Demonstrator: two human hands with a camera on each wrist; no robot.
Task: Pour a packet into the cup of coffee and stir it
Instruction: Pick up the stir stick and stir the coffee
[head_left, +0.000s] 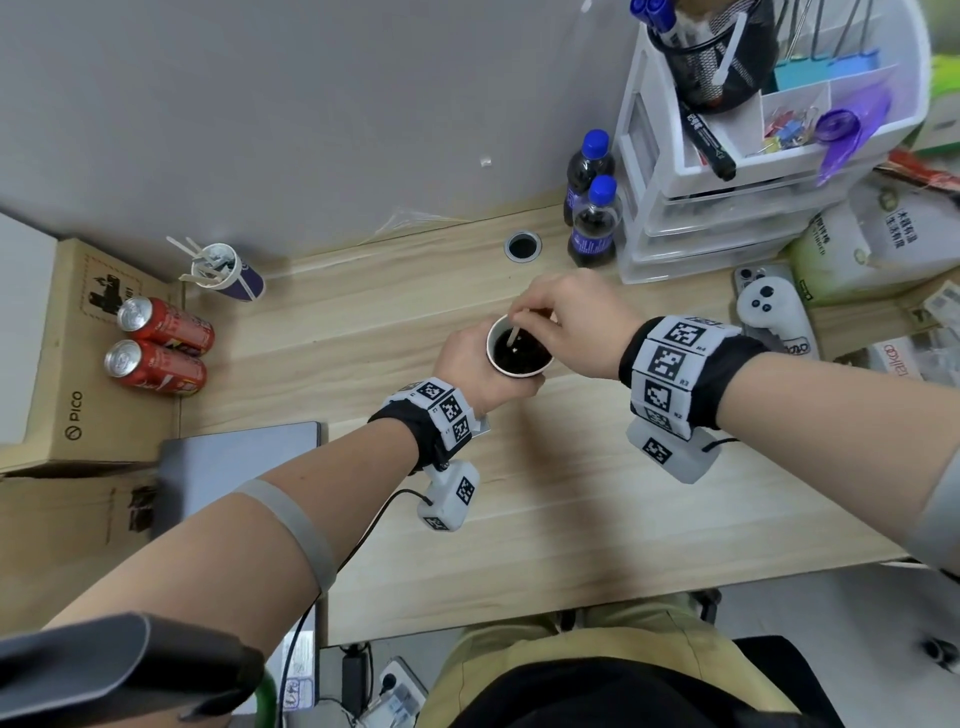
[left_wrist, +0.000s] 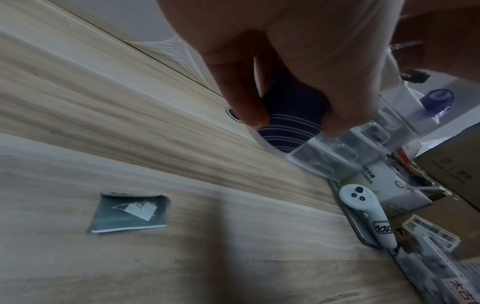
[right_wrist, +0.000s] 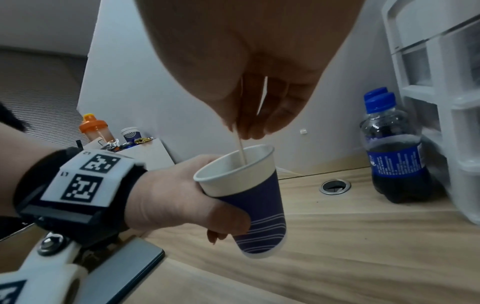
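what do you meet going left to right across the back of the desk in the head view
cardboard box → two red cans → paper cup of stirrers → cable hole → two cola bottles → white drawer organiser

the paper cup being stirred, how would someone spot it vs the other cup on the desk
Start at the middle of the wooden desk. There the left hand grips a navy, white-striped paper cup of dark coffee. Unlike the cup of spare sticks by the wall, it holds one stirrer.
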